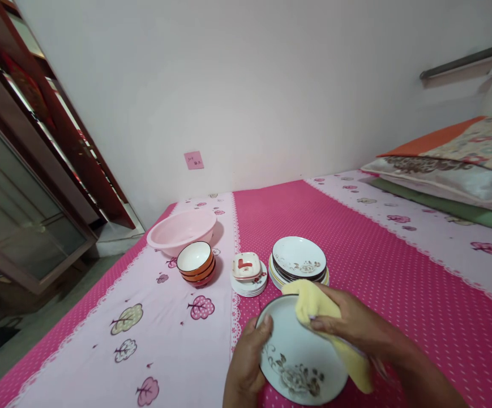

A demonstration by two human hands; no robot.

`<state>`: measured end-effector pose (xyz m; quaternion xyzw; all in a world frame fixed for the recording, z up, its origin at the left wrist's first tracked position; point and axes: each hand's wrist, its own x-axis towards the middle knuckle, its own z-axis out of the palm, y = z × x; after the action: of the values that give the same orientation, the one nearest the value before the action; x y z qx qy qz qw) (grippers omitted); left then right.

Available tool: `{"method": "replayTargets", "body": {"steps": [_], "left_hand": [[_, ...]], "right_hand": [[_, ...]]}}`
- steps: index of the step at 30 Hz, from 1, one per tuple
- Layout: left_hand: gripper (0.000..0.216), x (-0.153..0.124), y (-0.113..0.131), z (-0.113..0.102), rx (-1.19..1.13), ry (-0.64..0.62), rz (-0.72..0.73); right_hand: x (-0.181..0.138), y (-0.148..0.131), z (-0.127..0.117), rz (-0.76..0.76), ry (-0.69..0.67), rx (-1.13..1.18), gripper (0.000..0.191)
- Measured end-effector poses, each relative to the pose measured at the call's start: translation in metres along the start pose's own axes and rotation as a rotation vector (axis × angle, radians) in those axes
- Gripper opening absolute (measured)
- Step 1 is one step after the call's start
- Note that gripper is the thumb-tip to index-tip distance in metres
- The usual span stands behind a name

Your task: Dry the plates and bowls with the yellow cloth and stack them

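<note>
Across the left of the bedspread (80, 362) stands a pale pink basin (186, 226), and just on its near side we have a stack of orange-sided bowls (195, 272) with white insides, upright and nested. Right of these, square dishes (246, 263) sit on a pile of small white saucers (249, 292). Nearer us, our left hand (248, 357) grips the left edge of a flower-printed dinner plate (303, 354), thumb on the upper face and fingers mostly out of sight beneath; whether the plate also rests on the bed, we cannot tell. Just beyond it stands a stack of plates (299, 258), the top one with a like print. A yellow cloth (317, 309) lies over the held plate's far right rim, gripped in our closed right hand (345, 320), its loose end hanging to the near right. Far to the right lie pillows (453, 153). We judge the step in hand to be wiping this plate. The next move calls for a steady left grip and light pressure as the cloth works along the edge, with a turn to reach the part under our thumb.
</note>
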<state>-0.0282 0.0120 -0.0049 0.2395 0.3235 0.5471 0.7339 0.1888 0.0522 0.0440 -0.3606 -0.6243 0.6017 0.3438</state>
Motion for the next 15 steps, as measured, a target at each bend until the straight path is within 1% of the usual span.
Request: {"method": "replayTargets", "body": {"steps": [3,5,7,11,15], "left_hand": [[0.038,0.002,0.002,-0.001,-0.102,0.056,0.044],[0.039,0.005,0.004,0.0,-0.165,0.075,0.069],[0.043,0.007,0.005,0.001,-0.235,0.112,0.086],[0.054,0.01,0.008,0.006,-0.357,0.195,0.122],[0.061,0.01,0.011,0.011,-0.409,0.281,0.209]], "right_hand": [[0.005,0.01,-0.003,-0.061,0.006,0.077,0.066],[0.011,0.015,0.0,-0.085,0.056,0.103,0.064],[0.017,0.02,0.005,-0.063,0.134,0.196,0.063],[0.028,0.031,0.025,-0.031,0.262,0.419,0.064],[0.039,0.043,0.058,-0.043,0.335,0.532,0.07]]}}
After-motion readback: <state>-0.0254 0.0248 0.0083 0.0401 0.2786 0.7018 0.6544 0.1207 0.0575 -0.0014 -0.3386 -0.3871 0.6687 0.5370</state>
